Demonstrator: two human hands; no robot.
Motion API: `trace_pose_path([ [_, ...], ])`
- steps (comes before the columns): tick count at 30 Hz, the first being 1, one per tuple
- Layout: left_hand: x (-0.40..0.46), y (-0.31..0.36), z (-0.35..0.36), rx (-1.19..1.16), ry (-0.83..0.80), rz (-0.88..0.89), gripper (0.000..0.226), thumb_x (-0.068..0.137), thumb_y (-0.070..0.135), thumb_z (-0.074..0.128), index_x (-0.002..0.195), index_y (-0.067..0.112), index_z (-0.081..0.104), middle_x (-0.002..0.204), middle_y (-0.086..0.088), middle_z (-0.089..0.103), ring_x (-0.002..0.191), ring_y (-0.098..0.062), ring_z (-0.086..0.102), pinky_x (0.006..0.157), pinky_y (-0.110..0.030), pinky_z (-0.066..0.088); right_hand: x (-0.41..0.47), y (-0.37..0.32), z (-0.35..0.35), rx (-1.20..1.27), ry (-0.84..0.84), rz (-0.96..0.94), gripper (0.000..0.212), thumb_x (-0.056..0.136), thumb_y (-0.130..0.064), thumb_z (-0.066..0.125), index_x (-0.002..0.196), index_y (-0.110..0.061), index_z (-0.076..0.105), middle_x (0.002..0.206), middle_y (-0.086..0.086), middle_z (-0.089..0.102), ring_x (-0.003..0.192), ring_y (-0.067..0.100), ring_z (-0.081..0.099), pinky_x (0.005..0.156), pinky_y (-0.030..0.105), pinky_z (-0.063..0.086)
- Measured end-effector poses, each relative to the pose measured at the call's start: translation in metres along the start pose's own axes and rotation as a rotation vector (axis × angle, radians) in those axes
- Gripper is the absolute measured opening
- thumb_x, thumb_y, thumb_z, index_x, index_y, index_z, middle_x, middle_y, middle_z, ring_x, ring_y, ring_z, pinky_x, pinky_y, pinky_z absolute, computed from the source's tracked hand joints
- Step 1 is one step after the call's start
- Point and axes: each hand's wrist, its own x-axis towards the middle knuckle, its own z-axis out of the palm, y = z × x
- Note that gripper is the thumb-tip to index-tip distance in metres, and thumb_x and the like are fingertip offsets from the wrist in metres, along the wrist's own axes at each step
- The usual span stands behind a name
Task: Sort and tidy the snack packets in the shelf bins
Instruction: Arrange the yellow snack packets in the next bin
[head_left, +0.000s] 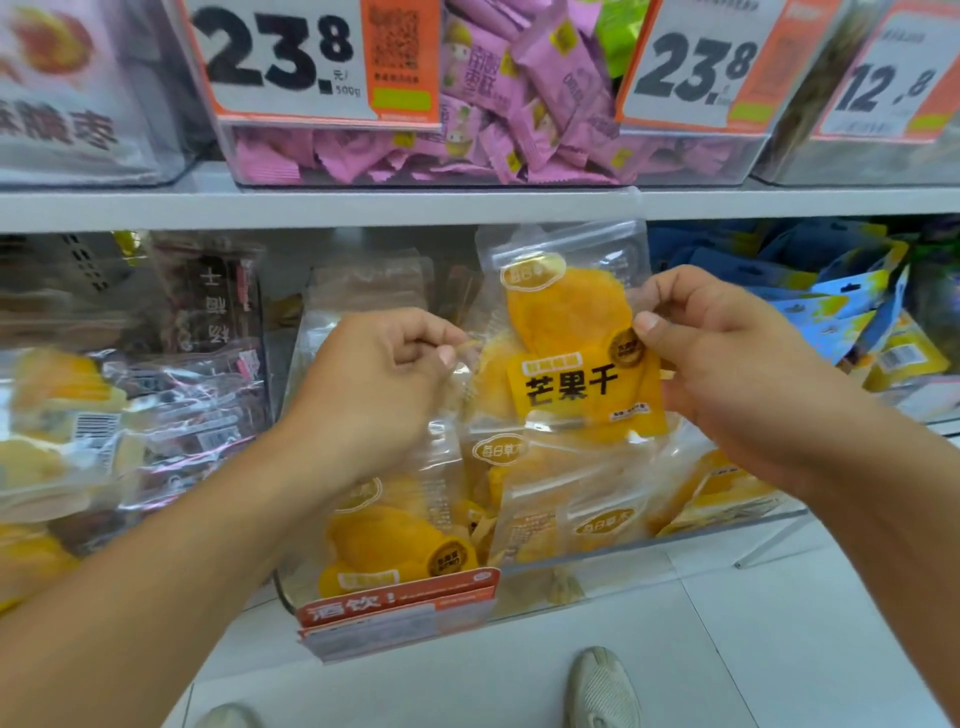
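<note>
We've got the mango packet (571, 338) up over the clear bin (597, 551), our left hand (384, 384) at its left edge, right hand (727, 353) at its right. More packets (395, 540) sit in the bin below.

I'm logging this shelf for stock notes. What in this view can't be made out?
- Head view: the price tag at top right is blurred and cut by the edge.
- Mango packet: its side edges are hidden by the left hand and right hand.
- Dark packets at left: print blurred.
</note>
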Motion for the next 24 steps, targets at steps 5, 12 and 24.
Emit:
trace_pose_path([
  [5,-0.006,0.002,-0.001,-0.013,-0.208,0.065,0.048,0.094,-0.01,0.051,0.087,0.035,0.065,0.07,0.005,0.067,0.063,-0.013,0.058,0.06,-0.03,0.044,-0.003,-0.01,0.007,0.171,-0.121,0.095,0.026,0.091,0.008,0.057,0.094,-0.017,0.05,0.085,0.007,0.061,0.086,0.022,0.062,0.077,0.042,0.06],
  [12,-0.013,0.013,-0.006,0.102,-0.344,0.161,0.024,0.061,0.015,0.051,0.08,0.013,0.065,0.078,-0.014,0.062,0.071,-0.02,0.058,0.065,-0.043,0.047,-0.002,-0.007,0.004,-0.276,-0.132,-0.171,0.061,0.073,-0.029,0.084,0.127,-0.032,0.055,0.096,-0.003,0.072,0.079,0.015,0.069,0.074,0.03,0.059],
  [24,-0.027,0.027,-0.014,0.353,-0.433,0.291,0.075,0.066,0.096,0.042,0.119,0.048,0.064,0.109,0.024,0.068,0.106,-0.001,0.063,0.088,-0.037,0.052,-0.007,-0.033,0.007,-1.059,-0.489,-0.313,0.013,0.097,-0.033,0.061,0.086,-0.032,0.068,0.071,-0.008,0.059,0.067,0.006,0.052,0.066,0.028,0.04],
])
